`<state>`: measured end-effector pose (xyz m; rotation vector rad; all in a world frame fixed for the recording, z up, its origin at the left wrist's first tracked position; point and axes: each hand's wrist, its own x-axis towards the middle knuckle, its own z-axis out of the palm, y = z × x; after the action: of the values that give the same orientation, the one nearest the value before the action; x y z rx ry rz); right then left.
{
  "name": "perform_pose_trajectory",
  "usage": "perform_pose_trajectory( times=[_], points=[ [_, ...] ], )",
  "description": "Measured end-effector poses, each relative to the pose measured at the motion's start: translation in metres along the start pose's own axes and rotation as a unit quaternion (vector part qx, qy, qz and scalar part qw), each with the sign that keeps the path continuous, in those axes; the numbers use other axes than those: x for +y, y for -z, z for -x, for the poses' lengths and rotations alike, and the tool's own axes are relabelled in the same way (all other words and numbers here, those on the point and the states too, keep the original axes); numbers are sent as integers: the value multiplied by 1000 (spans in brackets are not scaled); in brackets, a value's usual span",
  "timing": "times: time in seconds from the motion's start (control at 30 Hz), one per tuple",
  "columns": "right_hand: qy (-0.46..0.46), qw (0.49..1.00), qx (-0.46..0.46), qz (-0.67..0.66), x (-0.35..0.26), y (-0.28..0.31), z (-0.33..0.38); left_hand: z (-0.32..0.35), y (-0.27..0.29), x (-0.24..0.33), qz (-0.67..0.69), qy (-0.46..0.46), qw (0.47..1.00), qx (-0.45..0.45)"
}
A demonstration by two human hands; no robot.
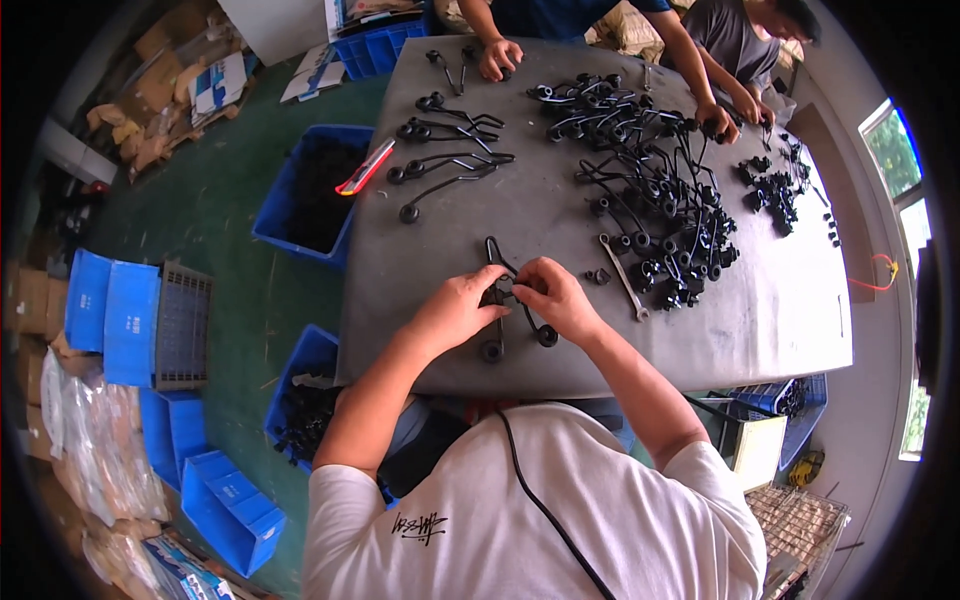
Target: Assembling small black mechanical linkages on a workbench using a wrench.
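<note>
Over the near part of the table, my left hand (462,303) and my right hand (556,298) meet at a black bent metal rod part (493,254). Thumbs and fingers of both pinch around its middle, where a small dark piece (505,286) shows between them. Two round black ends (491,350) of the part point toward me, and its narrow bend points away. Just right of my right hand lie a few small black fittings (598,276) and an open-end wrench (625,280).
A large pile of similar rods (660,190) covers the table's right half; more rods (450,150) lie at far left. A red utility knife (366,167) rests at the left edge, above a blue crate (310,190). Co-workers' hands (716,120) work across the grey table (420,300).
</note>
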<state>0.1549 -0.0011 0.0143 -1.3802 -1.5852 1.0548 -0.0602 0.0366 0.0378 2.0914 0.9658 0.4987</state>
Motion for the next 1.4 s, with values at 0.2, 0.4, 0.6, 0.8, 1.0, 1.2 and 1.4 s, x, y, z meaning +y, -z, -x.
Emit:
perform_pose_trajectory(
  times=[0.2, 0.4, 0.6, 0.8, 1.0, 1.2, 1.4],
  points=[
    [63, 992, -19, 104, -12, 4, -6, 2, -9, 6, -83, -6, 996, 25],
    [-12, 987, 154, 43, -6, -7, 12, 4, -22, 24, -147, 49, 986, 56],
    [28, 987, 141, 76, -5, -14, 30, 23, -63, 11, -94, -37, 934, 343],
    [79, 983, 127, 104, 2, -33, 41, 41, -93, -5, -12, 31, 940, 339],
    [31, 991, 119, 52, 1, -35, 39, 36, -104, 6, -2, 32, 929, 369],
    [26, 998, 61, -12, -7, -13, 38, 19, -79, -3, 85, 110, 923, 358],
    [59, 861, 266, 430, 28, 46, 48, 25, -72, -16, 178, 136, 915, 336]
  ],
)
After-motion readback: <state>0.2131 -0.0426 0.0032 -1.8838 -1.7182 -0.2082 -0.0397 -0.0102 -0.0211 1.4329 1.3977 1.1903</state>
